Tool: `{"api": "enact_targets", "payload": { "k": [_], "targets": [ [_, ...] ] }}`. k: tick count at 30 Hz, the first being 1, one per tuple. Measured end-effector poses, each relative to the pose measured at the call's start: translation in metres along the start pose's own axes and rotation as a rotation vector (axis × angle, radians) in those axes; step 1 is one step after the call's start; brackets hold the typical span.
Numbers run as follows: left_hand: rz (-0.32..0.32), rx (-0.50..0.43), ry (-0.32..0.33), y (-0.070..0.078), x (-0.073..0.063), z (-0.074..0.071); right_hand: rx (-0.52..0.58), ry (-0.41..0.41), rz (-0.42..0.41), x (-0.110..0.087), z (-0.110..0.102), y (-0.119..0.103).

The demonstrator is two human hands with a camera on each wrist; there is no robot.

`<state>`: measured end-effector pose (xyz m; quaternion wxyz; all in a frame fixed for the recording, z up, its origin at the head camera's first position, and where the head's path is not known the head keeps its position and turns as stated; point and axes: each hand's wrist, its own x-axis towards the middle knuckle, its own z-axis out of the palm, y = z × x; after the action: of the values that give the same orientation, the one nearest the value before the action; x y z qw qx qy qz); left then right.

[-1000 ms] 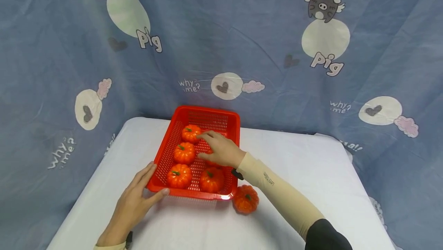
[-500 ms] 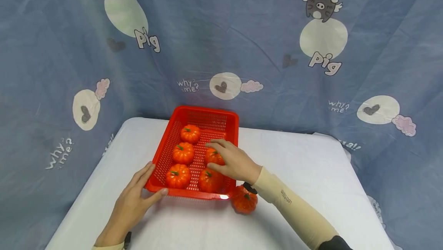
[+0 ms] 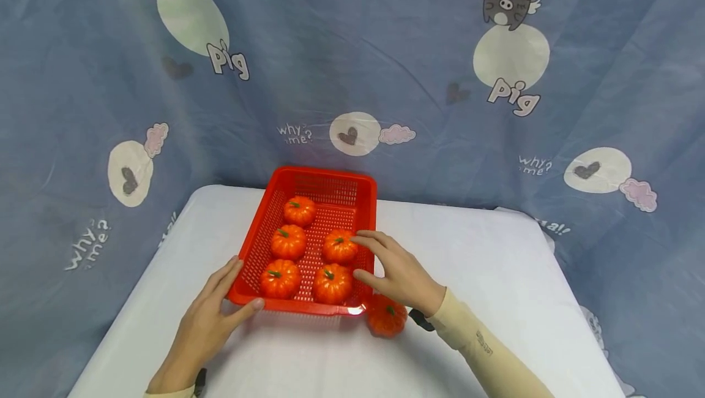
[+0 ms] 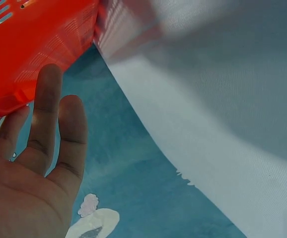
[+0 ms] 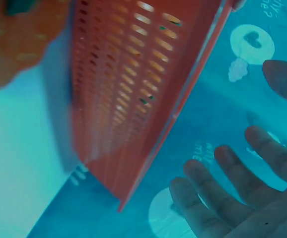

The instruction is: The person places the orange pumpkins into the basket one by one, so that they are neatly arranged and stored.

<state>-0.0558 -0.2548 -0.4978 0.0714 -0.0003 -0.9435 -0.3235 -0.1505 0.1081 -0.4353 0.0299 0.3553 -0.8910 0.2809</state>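
A red slotted plastic basket (image 3: 300,307) holds several small orange pumpkins with green stems. Three line its left side, ending with a pumpkin (image 3: 281,278) at the front; on the right are a middle pumpkin (image 3: 339,246) and a front pumpkin (image 3: 332,285). My left hand (image 3: 206,324) is at the near left corner, thumb by the front rim and straight fingers along the side wall, as the left wrist view shows. Fingers spread and holding nothing, my right hand (image 3: 404,272) hovers over the right rim. Below it, a pumpkin (image 3: 387,316) lies outside the basket's front right corner.
A white cloth (image 3: 468,251) covers the table under the basket. Behind the table hangs a blue curtain (image 3: 308,43) with pig prints, close to the basket's far end.
My right hand has moved right and toward me, from over the basket's middle to its right rim, uncovering the middle right pumpkin. The left hand stays at its corner.
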Motion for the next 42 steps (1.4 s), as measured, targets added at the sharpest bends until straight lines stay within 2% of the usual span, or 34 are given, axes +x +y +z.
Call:
{"api": "enact_targets", "payload": {
  "k": [10,18,28,34,42],
  "targets": [
    [0.007,0.004,0.009,0.000,0.000,-0.001,0.025,0.039,0.022,-0.035,-0.005,0.021],
    [0.008,-0.003,0.010,0.000,0.001,-0.002,0.087,-0.041,0.043,-0.060,-0.004,0.038],
    [-0.008,-0.002,-0.004,0.001,0.000,-0.001,0.173,-0.143,-0.014,-0.088,0.016,0.060],
    [-0.016,-0.004,-0.001,0.001,0.000,-0.001,0.221,-0.216,-0.004,-0.094,0.023,0.060],
    [-0.020,-0.001,-0.008,0.003,0.000,0.000,0.197,-0.258,0.003,-0.095,0.028,0.058]
  ]
}}
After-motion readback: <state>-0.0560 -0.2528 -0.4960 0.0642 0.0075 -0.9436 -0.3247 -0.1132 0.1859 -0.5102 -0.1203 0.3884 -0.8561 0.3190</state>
